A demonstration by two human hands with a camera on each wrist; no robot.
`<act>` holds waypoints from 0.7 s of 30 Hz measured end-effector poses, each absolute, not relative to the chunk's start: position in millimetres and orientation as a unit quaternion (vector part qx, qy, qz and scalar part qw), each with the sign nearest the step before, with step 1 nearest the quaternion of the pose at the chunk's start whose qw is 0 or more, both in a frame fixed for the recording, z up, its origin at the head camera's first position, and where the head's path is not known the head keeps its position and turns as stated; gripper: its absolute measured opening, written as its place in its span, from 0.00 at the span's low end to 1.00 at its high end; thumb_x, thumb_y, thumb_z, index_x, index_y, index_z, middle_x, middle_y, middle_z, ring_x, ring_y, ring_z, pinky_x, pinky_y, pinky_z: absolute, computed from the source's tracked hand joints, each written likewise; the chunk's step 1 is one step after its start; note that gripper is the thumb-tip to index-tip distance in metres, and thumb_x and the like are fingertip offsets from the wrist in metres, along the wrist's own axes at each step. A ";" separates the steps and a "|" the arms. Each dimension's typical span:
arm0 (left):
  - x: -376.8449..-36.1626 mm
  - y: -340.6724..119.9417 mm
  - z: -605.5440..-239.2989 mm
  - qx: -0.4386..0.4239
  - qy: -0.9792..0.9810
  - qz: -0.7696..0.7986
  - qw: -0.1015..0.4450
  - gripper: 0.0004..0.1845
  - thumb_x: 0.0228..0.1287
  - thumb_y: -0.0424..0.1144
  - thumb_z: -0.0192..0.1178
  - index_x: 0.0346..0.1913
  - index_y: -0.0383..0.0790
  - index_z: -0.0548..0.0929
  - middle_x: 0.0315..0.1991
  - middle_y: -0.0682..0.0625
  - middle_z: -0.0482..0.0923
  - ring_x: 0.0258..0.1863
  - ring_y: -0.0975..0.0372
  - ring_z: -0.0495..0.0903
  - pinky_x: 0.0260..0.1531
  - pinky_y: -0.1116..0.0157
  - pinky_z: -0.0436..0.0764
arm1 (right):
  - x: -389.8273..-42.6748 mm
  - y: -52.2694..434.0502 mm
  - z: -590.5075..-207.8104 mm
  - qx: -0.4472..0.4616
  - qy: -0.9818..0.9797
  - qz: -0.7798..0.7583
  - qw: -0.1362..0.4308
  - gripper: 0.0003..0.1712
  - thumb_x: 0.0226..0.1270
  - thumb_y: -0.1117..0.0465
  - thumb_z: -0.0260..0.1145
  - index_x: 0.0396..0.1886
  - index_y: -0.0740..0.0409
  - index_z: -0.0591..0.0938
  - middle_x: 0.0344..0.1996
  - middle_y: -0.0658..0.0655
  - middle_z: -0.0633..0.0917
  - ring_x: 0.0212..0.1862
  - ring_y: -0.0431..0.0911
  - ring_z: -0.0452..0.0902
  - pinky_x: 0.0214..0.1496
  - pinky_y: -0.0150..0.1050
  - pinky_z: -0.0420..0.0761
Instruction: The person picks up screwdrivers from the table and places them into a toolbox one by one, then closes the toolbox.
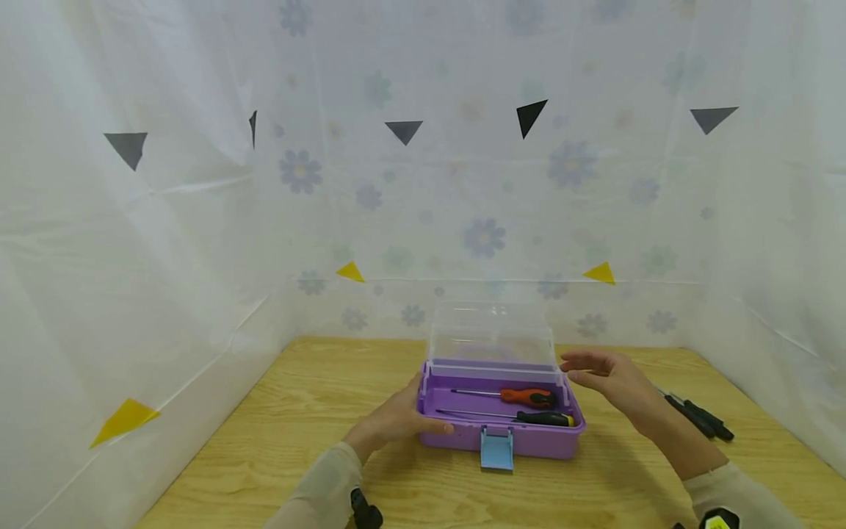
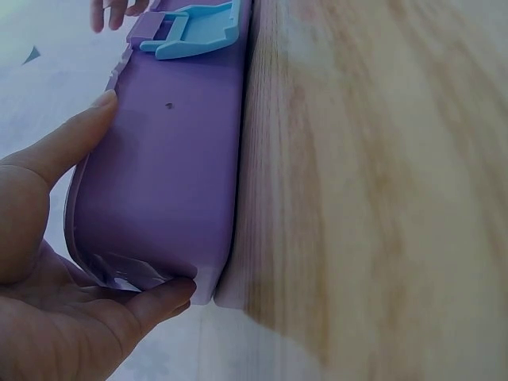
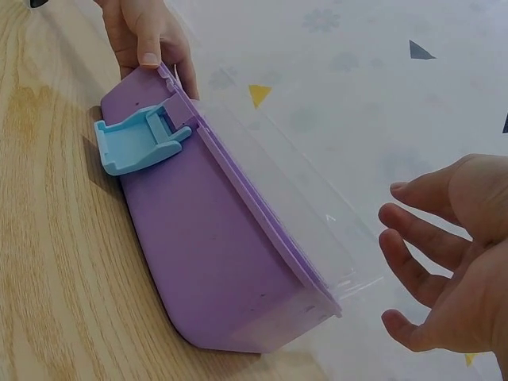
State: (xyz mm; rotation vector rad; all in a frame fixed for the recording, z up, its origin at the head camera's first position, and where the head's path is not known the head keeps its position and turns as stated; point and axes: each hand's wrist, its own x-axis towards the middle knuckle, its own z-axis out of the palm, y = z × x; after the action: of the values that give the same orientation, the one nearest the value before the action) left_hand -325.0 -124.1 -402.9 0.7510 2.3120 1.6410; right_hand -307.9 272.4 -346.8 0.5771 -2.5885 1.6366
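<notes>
A purple toolbox [image 1: 456, 438] stands on the table with its clear lid [image 1: 492, 334] raised at the back and its light blue latch [image 1: 497, 450] hanging down in front. Inside lie a screwdriver with a red-and-black handle [image 1: 525, 397] and one with a black-and-yellow handle [image 1: 545, 418]. My left hand [image 1: 396, 419] grips the box's left end, thumb over the front rim, fingers around the end wall, as the left wrist view shows. Off the right end, my right hand [image 1: 615, 382] hovers by the lid's edge, fingers loosely bent, holding nothing; a gap separates it from the box in the right wrist view.
More black-handled tools [image 1: 700, 419] lie on the wooden table [image 1: 317, 470] to the right, partly behind my right forearm. Pale sheeting [image 1: 165, 294] encloses the table at the back and both sides, marked with black and yellow triangles.
</notes>
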 end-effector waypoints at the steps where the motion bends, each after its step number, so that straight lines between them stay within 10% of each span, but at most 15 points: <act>1: -325.0 -124.0 -403.1 0.253 0.785 0.556 0.104 0.65 0.56 0.42 0.79 0.84 0.43 0.41 0.75 0.37 0.63 0.73 0.41 0.63 0.73 0.39 0.54 | -308.1 272.7 -346.6 0.185 -0.831 0.525 0.012 0.30 0.79 0.54 0.64 0.72 0.66 0.73 0.64 0.69 0.79 0.63 0.55 0.77 0.67 0.70 0.66; 21: -325.2 -124.0 -402.0 0.255 0.784 0.556 0.105 0.65 0.55 0.43 0.80 0.84 0.43 0.41 0.76 0.37 0.62 0.74 0.42 0.62 0.73 0.40 0.55 | -309.2 286.2 -342.5 0.190 -0.830 0.524 0.022 0.30 0.80 0.55 0.63 0.73 0.65 0.72 0.63 0.65 0.80 0.60 0.46 0.79 0.67 0.68 0.68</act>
State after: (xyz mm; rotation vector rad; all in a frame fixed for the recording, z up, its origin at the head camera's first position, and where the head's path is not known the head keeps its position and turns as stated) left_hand -325.2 -124.0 -402.0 0.7526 2.3123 1.6378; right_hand -309.2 286.2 -342.5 0.5888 -2.5717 1.6221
